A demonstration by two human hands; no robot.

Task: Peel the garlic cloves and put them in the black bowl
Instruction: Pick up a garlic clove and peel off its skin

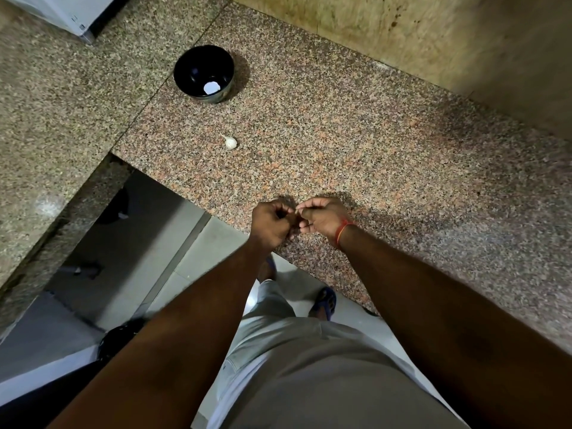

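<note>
A black bowl [203, 74] stands at the far side of the granite counter [340, 144], with one white piece [211, 87] lying inside it. A white garlic bulb [230, 143] lies on the counter between the bowl and my hands. My left hand [270, 224] and my right hand [322, 216] meet above the counter's near edge, fingers curled, fingertips touching. They seem to pinch something small between them; it is hidden by the fingers. A red thread circles my right wrist.
A tiled wall [418, 32] rises behind the counter. A white appliance [62, 10] sits at the top left corner. The counter bends in an L to the left. Below its edge lie the floor, my legs and a blue sandal [325, 301].
</note>
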